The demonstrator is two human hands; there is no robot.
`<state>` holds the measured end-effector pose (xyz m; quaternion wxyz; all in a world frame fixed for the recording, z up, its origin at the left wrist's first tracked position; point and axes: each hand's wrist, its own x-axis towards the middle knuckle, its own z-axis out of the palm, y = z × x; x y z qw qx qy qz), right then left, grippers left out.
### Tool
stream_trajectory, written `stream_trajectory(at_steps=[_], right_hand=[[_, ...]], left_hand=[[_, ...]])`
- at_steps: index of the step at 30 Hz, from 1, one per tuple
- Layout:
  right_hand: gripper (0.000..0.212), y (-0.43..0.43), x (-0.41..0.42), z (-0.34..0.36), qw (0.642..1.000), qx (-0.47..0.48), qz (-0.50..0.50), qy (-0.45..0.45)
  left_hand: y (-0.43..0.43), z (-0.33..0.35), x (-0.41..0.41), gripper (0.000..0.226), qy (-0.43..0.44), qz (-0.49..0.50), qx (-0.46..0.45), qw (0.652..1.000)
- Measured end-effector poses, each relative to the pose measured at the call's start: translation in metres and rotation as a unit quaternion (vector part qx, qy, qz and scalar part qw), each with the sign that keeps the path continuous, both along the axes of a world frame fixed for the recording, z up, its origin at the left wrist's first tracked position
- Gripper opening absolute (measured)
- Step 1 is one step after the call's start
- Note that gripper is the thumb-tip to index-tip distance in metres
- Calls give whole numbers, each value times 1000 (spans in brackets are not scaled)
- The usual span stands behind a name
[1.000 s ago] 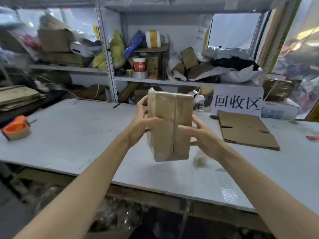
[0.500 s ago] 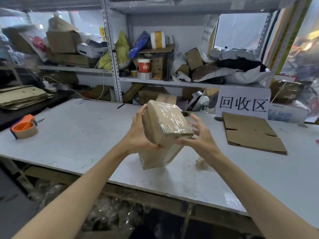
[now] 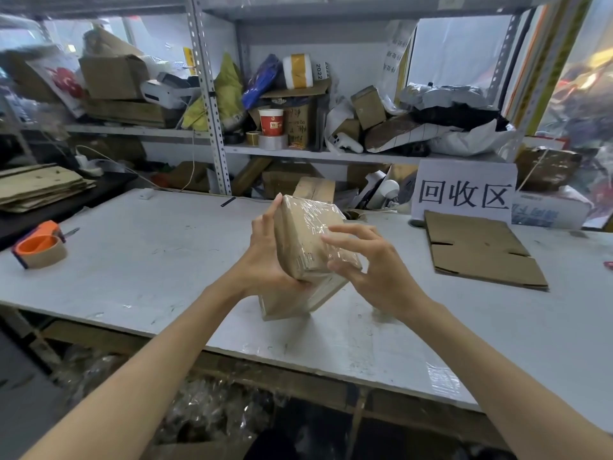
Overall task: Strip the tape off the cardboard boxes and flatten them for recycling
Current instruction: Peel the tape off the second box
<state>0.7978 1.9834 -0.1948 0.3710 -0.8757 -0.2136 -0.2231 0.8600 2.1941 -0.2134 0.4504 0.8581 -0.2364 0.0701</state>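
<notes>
Over grey worktop (image 3: 149, 254) centre: tilted brown cardboard box (image 3: 308, 242), left hand (image 3: 265, 263) gripping its side; right hand (image 3: 374, 267) spread, fingertips (image 3: 326, 239) on clear tape (image 3: 318, 217). Judged: hunting tape end; next, pinch and peel.

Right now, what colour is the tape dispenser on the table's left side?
The tape dispenser is mainly orange, holding brown tape; head view.
</notes>
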Motion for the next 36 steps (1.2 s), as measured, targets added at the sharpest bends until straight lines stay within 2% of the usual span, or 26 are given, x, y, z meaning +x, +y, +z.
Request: stream_trajectory(at_steps=[2,9,14,17,21,25,28,29,33,36], right_hand=[[39,9,-4,3,999,7,42,5],[20,16,-8,9,994,95,48,24],[17,13,-4,19,991,53,72,101],[16,8,-1,19,993,25,42,103],[28,2,-2,12,998,17,9,64],[27,-4,0,9,997,61,16,39],[68,-9,3,7,997,66,11,28],[70,-10,4,8,998,50,4,23],[25,-14,5,11,996,52,55,52],[12,-13,7,12,997,30,50,45]], left_hand=[[-2,1,-1,145,1,-5,5,1000],[-7,3,-3,145,2,-2,28,1000],[-11,2,-4,143,-20,-30,33,999],[-12,4,-4,140,-29,-23,25,999],[-14,8,1,141,-22,3,41,999],[-19,9,3,143,-21,14,48,999],[-16,9,5,144,-13,26,43,999],[-15,9,6,145,-13,22,42,999],[-14,7,5,146,-9,18,37,999],[-14,5,4,143,-15,10,41,999]])
